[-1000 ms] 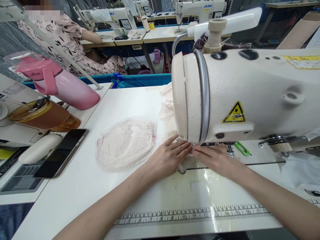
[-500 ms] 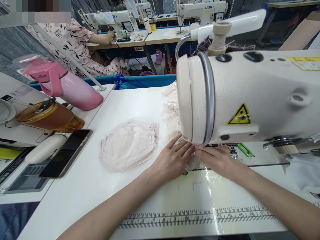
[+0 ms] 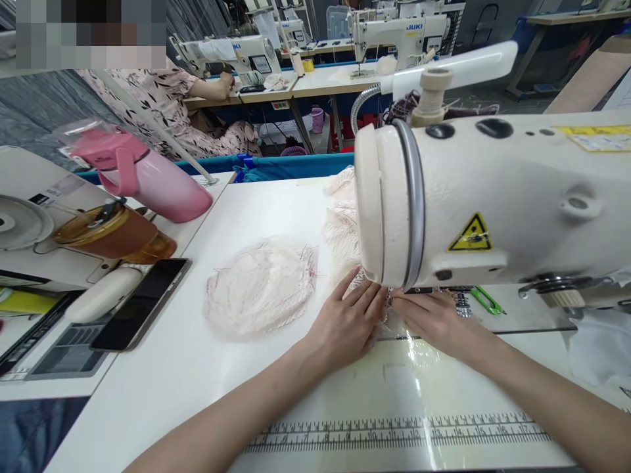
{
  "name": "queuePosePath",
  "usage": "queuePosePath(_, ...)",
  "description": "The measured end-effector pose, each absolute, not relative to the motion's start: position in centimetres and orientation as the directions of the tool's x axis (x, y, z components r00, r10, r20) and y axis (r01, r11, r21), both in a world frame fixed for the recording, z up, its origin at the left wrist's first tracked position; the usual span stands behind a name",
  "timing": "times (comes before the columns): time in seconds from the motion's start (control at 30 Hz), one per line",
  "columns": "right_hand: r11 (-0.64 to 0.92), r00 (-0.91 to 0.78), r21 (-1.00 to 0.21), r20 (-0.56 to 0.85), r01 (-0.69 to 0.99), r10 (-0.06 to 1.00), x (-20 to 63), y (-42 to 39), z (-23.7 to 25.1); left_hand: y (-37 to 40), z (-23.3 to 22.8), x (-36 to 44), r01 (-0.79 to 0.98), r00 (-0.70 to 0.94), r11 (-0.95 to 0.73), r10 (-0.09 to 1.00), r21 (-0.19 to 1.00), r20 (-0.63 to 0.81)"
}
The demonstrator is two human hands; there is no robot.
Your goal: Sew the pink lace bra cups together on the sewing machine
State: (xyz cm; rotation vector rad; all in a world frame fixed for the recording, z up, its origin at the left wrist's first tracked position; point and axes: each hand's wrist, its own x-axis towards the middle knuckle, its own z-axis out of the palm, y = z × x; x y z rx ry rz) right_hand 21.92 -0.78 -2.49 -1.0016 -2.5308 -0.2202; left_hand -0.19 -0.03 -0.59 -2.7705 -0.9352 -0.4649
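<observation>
Pale pink lace fabric [image 3: 342,230] runs beneath the head of a white sewing machine [image 3: 513,184], which hides the needle area. My left hand [image 3: 348,315] lies flat on the lace left of the machine head, fingers stretched forward and slightly apart. Close by, my right hand [image 3: 434,318] has its fingers pressed together at the fabric's edge under the head; some of its fingers are hidden. Left of my hands, a separate rounded piece of sheer lace [image 3: 261,289] with loose reddish threads lies on the white table [image 3: 207,394].
A phone [image 3: 140,305], an amber cup [image 3: 113,230] and a pink bottle [image 3: 148,174] stand or lie at the left. Green thread snips [image 3: 487,301] rest right of the needle area. A printed ruler [image 3: 394,430] crosses the front edge. Another person [image 3: 148,105] sits behind at another machine.
The view has shifted slightly, so everything sits a little lower and further right. Both hands stay on the lace by the machine head, with hardly any movement against it.
</observation>
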Motion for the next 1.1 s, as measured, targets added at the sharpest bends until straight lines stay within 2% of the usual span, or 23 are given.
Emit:
queuePosePath(0.13,0.730,-0.686,0.058,0.400,0.681,0.608,22.6,-0.8,-2.7,-0.4,-0.5,-0.1,0.614,0.761,-0.781,0.548,-0.114,0.346)
queuePosePath(0.37,0.686,-0.581,-0.112,0.444,0.719,0.682,22.9,-1.1,-2.4,-0.5,-0.5,0.0,0.622,0.748,-0.775,0.545,-0.110,0.379)
queuePosePath(0.67,0.661,-0.526,-0.177,0.471,0.730,0.708,23.1,-0.7,-3.7,-0.5,-0.6,0.0,0.636,0.740,-0.765,0.567,-0.102,0.362)
queuePosePath(0.9,0.654,-0.531,-0.125,0.481,0.746,0.697,22.9,-0.5,-3.5,-0.2,-0.3,0.1,0.659,0.725,-0.747,0.598,-0.089,0.342)
queuePosePath(1.0,0.662,-0.541,-0.137,0.467,0.737,0.700,22.8,-0.5,-3.3,-0.2,-0.5,0.0,0.633,0.742,-0.768,0.567,-0.096,0.358)
queuePosePath(1.1,0.671,-0.532,-0.186,0.475,0.718,0.701,22.8,-0.5,-3.2,-0.3,-0.7,-0.1,0.566,0.781,-0.816,0.487,-0.114,0.391)
